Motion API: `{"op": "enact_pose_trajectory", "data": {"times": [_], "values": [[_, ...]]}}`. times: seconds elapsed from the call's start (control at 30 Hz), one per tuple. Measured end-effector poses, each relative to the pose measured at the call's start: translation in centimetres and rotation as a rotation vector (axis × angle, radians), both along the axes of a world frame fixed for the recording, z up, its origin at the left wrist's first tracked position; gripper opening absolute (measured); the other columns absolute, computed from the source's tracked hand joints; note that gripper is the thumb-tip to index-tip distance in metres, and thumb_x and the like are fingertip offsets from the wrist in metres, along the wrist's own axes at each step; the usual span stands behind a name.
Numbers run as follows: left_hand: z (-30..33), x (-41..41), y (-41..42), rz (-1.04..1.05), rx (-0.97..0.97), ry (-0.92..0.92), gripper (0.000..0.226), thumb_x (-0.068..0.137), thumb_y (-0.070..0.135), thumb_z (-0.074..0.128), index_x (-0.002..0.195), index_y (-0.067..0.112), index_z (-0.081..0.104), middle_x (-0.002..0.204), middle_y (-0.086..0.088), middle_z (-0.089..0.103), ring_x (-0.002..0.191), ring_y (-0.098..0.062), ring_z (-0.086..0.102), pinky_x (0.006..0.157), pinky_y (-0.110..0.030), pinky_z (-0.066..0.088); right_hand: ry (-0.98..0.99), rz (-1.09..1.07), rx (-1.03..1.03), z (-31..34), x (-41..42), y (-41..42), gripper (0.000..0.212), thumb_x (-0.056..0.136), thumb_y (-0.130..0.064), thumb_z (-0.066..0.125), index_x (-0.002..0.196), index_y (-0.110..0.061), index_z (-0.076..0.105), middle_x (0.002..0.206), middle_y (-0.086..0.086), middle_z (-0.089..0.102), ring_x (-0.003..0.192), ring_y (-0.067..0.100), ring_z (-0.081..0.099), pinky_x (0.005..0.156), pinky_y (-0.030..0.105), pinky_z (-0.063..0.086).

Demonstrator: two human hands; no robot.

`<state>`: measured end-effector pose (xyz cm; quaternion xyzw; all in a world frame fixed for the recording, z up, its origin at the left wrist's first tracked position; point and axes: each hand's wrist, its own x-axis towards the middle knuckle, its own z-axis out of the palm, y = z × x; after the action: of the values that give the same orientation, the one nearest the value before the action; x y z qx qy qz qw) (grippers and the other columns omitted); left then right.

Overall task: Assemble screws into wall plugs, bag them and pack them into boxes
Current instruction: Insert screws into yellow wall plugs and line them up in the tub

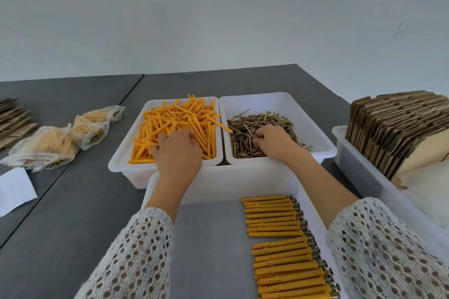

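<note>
Filled bags (pixel 56 138) lay aside on the counter (pixel 73 201), out of the way. The left hand (pixel 178 150) rested spread on the plugs (pixel 179 119) in their tray, while the right hand (pixel 273 141) curled its fingers (pixel 258 141) into the screws (pixel 245 138); whether they gripped one I cannot tell. Finished plugs (pixel 274 218) lay in rows nearest, ready for bagging.

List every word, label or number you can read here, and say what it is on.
No text can be read.
White paper sheet on the left: faint print, too blurred to read.
Clear bags of plugs: dark label patches, too small to read.
Screw bin: small dark mark near the right hand, unreadable.
</note>
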<state>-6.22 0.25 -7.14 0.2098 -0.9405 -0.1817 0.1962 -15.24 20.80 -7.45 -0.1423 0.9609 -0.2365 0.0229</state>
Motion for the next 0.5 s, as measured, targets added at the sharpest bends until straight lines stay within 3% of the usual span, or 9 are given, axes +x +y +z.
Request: {"op": "enact_pose_trajectory", "data": {"times": [0.1,0.23,0.37,0.5], "values": [[-0.1,-0.2,0.1,0.020,-0.023,0.133,0.018,0.099,0.026,0.048,0.107,0.029,0.064,0.109,0.002,0.064,0.122,-0.027,0.043,0.102,-0.049,0.027,0.108,-0.017,-0.145,0.2,0.1,0.0,0.026,0.097,-0.020,0.058,0.077,-0.003,0.063,0.065,0.002,0.053,0.058,0.013,0.045,0.056,0.025,0.037],[-0.1,-0.4,0.5,-0.049,-0.080,0.313,0.008,0.095,0.024,0.060,0.094,0.032,0.061,0.092,0.012,0.062,0.110,-0.019,0.048,0.095,-0.042,0.026,0.175,-0.078,-0.368,1.1,0.7,-0.1,0.015,0.094,-0.022,0.063,0.080,-0.022,0.068,0.067,-0.011,0.057,0.063,0.001,0.048,0.057,0.015,0.031],[-0.3,-0.7,0.6,-0.308,0.010,0.380,0.014,0.093,0.019,0.065,0.102,0.028,0.059,0.093,0.014,0.063,0.095,-0.015,0.058,0.086,-0.043,0.048,-0.022,-0.170,-0.789,1.6,1.1,-0.3,0.013,0.094,-0.019,0.063,0.087,-0.019,0.074,0.064,-0.013,0.059,0.064,0.007,0.047,0.061,0.017,0.039],[-0.6,-0.7,0.7,-0.410,-0.006,0.429,0.015,0.093,0.020,0.065,0.104,0.030,0.063,0.089,0.020,0.060,0.087,-0.006,0.056,0.075,-0.032,0.049,-0.211,-0.235,-1.026,2.0,1.5,-0.3,0.019,0.097,-0.018,0.059,0.085,-0.023,0.074,0.083,-0.005,0.064,0.068,0.011,0.052,0.059,0.020,0.043]]}}
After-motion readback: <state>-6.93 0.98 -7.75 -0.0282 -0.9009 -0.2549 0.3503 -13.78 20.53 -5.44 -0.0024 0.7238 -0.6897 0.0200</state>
